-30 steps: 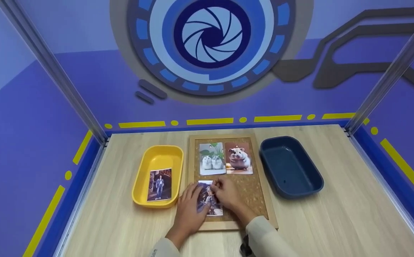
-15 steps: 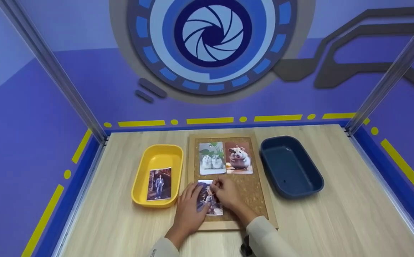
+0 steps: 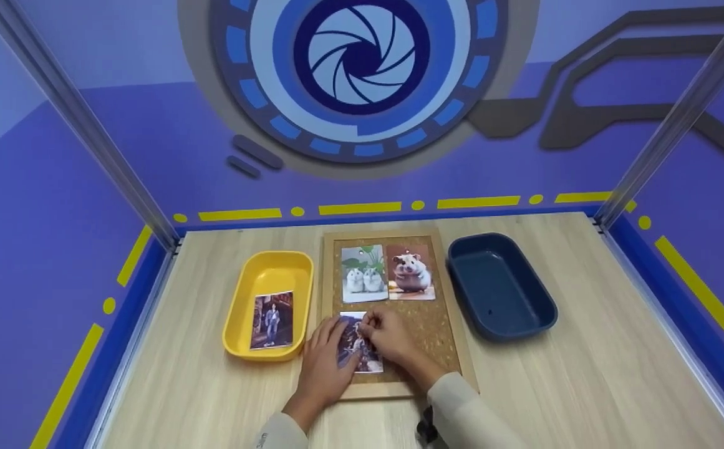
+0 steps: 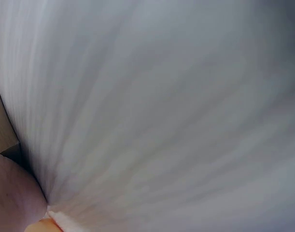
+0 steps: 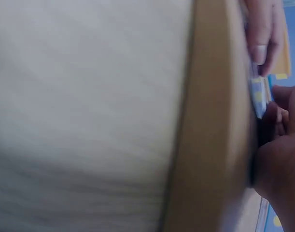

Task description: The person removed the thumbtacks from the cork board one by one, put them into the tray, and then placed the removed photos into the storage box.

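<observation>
A photo print [image 3: 369, 363] of a person lies on the lower left of a wood-framed corkboard [image 3: 429, 340]. My left hand [image 3: 324, 365] rests over its left side, fingers extended and thumb on the lower part. At its upper edge, the fingertips of my right hand [image 3: 393, 338] pinch something small, seemingly a pushpin, which they mostly hide. Higher on the board, two hamster photos [image 3: 363, 274] hang side by side, each with a small pin dot at the top. The right wrist view catches part of the right hand [image 5: 282, 164]; pale sleeve cloth fills most of the left wrist view.
Left of the board stands a yellow tray [image 3: 276, 269] with another photo [image 3: 272, 321] of a person in it. A dark blue tray [image 3: 505, 293] stands to the right, a small dark speck inside. Purple panels wall the wooden table [image 3: 592, 374] at back and sides.
The head view has shifted slightly, so everything sits a little further left in it. Both hands keep nearly the same places on the photo.
</observation>
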Motion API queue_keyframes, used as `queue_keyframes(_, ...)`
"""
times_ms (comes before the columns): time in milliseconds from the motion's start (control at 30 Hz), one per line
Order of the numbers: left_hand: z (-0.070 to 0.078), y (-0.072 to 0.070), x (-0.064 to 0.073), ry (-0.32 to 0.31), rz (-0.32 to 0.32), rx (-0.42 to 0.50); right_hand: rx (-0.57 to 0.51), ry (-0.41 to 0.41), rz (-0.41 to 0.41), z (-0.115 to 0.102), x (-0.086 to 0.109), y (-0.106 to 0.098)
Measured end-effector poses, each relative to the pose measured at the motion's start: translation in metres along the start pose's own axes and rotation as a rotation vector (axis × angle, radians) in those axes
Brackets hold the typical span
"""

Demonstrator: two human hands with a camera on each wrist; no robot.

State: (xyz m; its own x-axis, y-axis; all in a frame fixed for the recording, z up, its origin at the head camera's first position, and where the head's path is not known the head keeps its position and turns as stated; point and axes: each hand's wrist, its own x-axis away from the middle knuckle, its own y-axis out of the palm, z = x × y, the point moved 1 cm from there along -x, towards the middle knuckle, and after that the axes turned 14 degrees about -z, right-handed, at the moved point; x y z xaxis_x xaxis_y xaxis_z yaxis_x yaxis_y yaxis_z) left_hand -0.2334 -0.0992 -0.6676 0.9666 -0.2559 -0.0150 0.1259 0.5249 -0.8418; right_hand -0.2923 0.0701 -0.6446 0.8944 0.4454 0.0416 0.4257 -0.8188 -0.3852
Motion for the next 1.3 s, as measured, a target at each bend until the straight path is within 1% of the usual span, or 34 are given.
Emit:
queue_keyframes(233,0.001,-0.003,0.0,-0.007,-0.015,0.022,-0.038,0.019,-0.079,-0.009,0.006,-0.007)
queue_keyframes(367,0.002,-0.003,0.001,-0.015,-0.02,0.008,-0.05,0.006,-0.123,-0.011,0.008,-0.013)
queue_keyframes(467,0.001,-0.001,0.0,-0.019,-0.029,-0.002,-0.032,0.01,-0.141,-0.012,0.011,-0.018)
queue_keyframes(633,0.001,-0.001,0.0,-0.02,-0.04,0.014,0.054,0.008,-0.131,-0.011,0.016,-0.027)
queue_keyframes(767,0.001,-0.003,0.001,-0.024,-0.039,0.035,0.074,0.007,-0.117,-0.012,0.022,-0.032)
queue_keyframes(900,0.0,-0.004,0.002,-0.03,-0.042,0.025,0.069,0.013,-0.097,-0.012,0.03,-0.037)
queue_keyframes(1033,0.0,-0.003,0.001,-0.028,-0.045,0.023,0.063,0.038,-0.083,-0.012,0.039,-0.045)
queue_keyframes(1133,0.0,-0.003,0.001,-0.03,-0.05,0.028,0.023,0.066,-0.074,-0.012,0.046,-0.052)
queue_keyframes(1233,0.0,-0.003,0.001,-0.026,-0.045,0.028,-0.025,0.067,-0.055,-0.013,0.052,-0.059)
queue_keyframes(1300,0.0,-0.003,0.001,-0.022,-0.036,0.024,-0.028,0.052,-0.042,-0.014,0.054,-0.064)
